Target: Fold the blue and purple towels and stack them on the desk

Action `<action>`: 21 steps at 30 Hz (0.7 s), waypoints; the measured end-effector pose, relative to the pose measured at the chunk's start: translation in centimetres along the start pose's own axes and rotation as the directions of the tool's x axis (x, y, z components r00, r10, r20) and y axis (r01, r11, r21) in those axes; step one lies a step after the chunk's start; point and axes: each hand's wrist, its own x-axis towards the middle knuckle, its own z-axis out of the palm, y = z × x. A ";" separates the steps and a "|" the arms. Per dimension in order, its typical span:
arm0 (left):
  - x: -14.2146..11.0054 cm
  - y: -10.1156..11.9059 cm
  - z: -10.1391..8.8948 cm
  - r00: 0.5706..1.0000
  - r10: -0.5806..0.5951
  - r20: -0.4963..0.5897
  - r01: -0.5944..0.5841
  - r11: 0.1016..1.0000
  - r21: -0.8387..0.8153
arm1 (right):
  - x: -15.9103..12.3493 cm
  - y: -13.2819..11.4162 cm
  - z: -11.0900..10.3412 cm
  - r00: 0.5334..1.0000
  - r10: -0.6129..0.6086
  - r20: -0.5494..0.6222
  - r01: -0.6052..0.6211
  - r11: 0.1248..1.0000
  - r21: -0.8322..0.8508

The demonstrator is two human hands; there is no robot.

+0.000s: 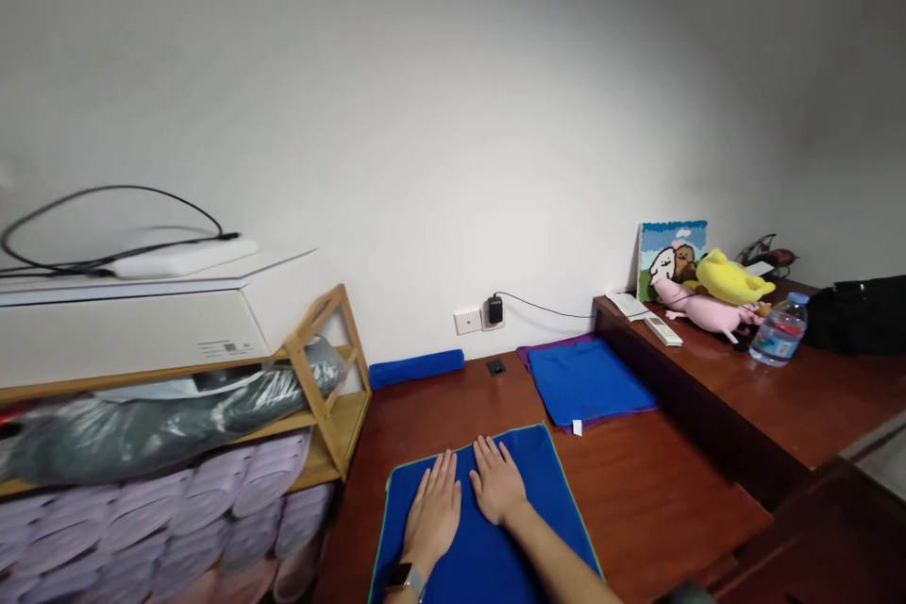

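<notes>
A blue cloth (528,547) with a green edge lies spread flat on the brown wooden table (623,472). Both palms press down on it near its far edge. My left hand (434,511), with a watch on its wrist, rests flat on the left part, fingers stretched forward. Just right of it, my right hand (496,483) lies flat too, its fingers slightly apart. Neither hand grips anything. Farther back on the right is a stack of blue and purple cloths (587,379) with a white tag. A folded blue cloth (417,369) sits along the wall.
Left of the table stands a wooden rack (332,387) with purple slippers (205,500) and a white box (142,321). A raised ledge on the right bears a water bottle (779,330), plush toys (708,310) and a remote (663,331). A black plug (494,309) is in the wall socket.
</notes>
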 end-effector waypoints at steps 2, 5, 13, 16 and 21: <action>-0.8 -2.1 0.2 1.000 -0.015 -0.022 0.015 1.000 -0.003 | -0.5 1.5 -0.4 1.000 0.022 0.008 -0.022 1.000 -0.017; -2.3 -7.1 -0.7 0.997 -0.067 -0.037 0.067 0.998 0.007 | -1.6 4.9 -2.9 0.987 0.158 0.031 -0.155 0.984 -0.087; -2.0 -5.3 -4.0 0.996 0.021 -0.085 -0.017 0.999 0.050 | -2.8 4.1 -5.2 0.982 0.179 -0.053 -0.182 0.981 -0.062; -1.9 1.0 -3.8 0.990 0.100 -0.104 -0.098 0.995 0.028 | -2.9 0.1 -1.7 0.995 0.048 -0.089 -0.049 0.999 -0.007; -3.5 1.1 -2.5 1.000 -0.028 -0.003 0.028 0.999 0.034 | -4.3 1.1 -0.1 0.999 0.038 -0.019 -0.039 0.999 -0.032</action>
